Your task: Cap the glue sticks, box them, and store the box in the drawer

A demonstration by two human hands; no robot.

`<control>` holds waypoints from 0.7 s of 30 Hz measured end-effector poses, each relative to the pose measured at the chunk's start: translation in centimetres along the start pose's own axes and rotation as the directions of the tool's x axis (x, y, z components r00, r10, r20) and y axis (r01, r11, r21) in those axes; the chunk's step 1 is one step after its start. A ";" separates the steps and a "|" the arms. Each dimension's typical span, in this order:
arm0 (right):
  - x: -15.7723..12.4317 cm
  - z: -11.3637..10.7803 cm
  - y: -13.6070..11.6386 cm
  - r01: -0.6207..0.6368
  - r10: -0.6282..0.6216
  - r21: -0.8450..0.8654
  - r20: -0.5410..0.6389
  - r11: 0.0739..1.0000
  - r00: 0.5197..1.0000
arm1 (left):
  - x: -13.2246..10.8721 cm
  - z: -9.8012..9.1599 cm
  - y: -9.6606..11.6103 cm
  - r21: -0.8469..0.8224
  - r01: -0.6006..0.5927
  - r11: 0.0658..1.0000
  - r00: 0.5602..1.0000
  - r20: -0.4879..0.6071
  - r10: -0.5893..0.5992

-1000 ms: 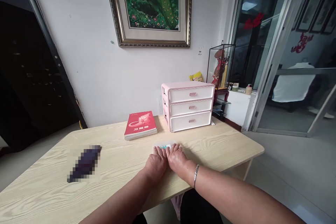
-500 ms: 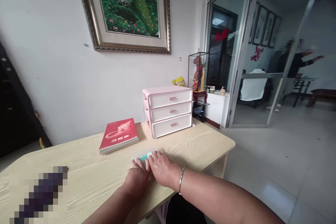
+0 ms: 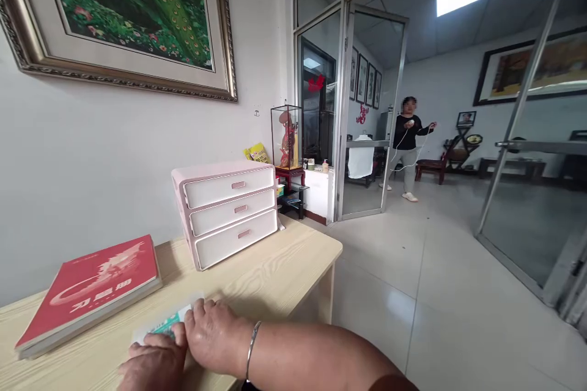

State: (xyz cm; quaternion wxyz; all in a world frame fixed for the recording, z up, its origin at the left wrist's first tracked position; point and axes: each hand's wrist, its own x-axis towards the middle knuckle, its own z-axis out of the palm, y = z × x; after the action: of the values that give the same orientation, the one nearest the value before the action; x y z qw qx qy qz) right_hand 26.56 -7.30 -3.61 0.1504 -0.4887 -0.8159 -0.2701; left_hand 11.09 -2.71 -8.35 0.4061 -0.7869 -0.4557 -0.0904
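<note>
A flat white packet with green printing (image 3: pixel 162 324) lies on the pale wood-grain table (image 3: pixel 275 256), between the two hands. The left hand (image 3: pixel 153 363) and right hand (image 3: pixel 213 339), a silver bangle (image 3: pixel 251 348) at its wrist, press close on it, fingers lightly curved; whether they grip it, I cannot tell. Just beyond sit a red paperback book (image 3: pixel 87 293) and a pink-and-white three-drawer plastic chest (image 3: pixel 227 214). Well apart, past a glass door, a person in a black top (image 3: pixel 408 134) stands holding a white cable.
</note>
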 end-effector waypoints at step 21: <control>0.7 -1.3 0.9 0.088 -0.098 0.055 0.217 0.995 0.971 | 0.6 -7.2 0.3 -0.101 0.026 0.995 0.928 0.372 0.013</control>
State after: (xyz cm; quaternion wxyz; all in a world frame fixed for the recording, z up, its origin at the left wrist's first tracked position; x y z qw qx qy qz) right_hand 27.03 -7.23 -1.91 0.0573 -0.4733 -0.8553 -0.2029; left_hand 13.33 -7.63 -3.50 0.2705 -0.8083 -0.5218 0.0355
